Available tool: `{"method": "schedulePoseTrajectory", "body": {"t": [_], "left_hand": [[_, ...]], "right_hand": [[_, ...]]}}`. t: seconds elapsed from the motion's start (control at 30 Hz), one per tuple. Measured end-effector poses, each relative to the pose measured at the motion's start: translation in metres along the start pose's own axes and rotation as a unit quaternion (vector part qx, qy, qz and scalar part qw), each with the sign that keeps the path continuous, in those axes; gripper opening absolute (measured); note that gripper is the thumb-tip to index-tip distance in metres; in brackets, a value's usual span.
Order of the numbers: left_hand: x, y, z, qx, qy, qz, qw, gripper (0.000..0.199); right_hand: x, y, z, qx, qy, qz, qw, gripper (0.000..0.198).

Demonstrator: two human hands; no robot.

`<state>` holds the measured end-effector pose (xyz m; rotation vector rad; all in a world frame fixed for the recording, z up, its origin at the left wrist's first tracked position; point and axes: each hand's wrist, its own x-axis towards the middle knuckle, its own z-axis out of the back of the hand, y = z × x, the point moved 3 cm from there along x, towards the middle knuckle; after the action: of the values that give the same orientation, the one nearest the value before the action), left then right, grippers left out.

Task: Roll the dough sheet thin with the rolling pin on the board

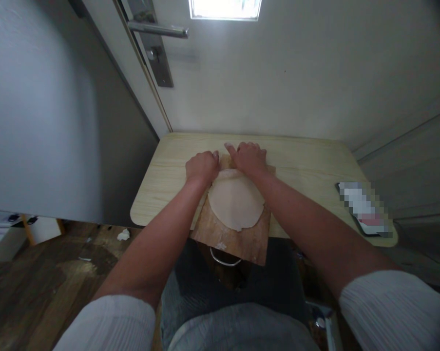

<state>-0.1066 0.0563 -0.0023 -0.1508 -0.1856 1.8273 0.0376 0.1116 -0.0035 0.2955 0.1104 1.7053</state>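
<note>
A thin, roughly round sheet of pale dough (236, 202) lies on a brown wooden board (214, 234), its lower edge slightly ragged. My left hand (202, 166) is at the dough's far left edge, fingers curled in; whatever they may hold is hidden. Across from it, my right hand (249, 158) rests over the far right part of the board, thumb stretched out to the left and fingers bent over. Both wrists come down close beside the dough. A strip of the board shows between the hands. Traces of white powder mark the board's near end.
The board lies on a light wood-grain table (300, 156), its near end jutting over the front edge toward my lap. A phone (364, 208), partly blurred, lies at the table's right end. Behind stands a door with a metal handle (159, 30). Crumpled white paper (124, 235) is on the floor.
</note>
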Motion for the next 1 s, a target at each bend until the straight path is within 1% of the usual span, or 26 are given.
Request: {"method": "schedulePoseTrajectory", "body": {"t": [0.63,0.8,1.0], "left_hand": [[0.013,0.0,0.002,0.018,-0.024,0.007,1.0,0.068],[0.013,0.001,0.001,0.02,-0.037,0.006,0.999,0.068],[0.011,0.002,0.0,0.018,-0.04,0.004,0.999,0.066]], "right_hand": [[0.018,0.004,-0.006,0.002,-0.006,-0.005,1.0,0.089],[0.019,0.004,-0.006,0.003,-0.009,-0.001,1.0,0.089],[0.015,0.004,-0.004,-0.005,-0.005,0.002,1.0,0.085]]}}
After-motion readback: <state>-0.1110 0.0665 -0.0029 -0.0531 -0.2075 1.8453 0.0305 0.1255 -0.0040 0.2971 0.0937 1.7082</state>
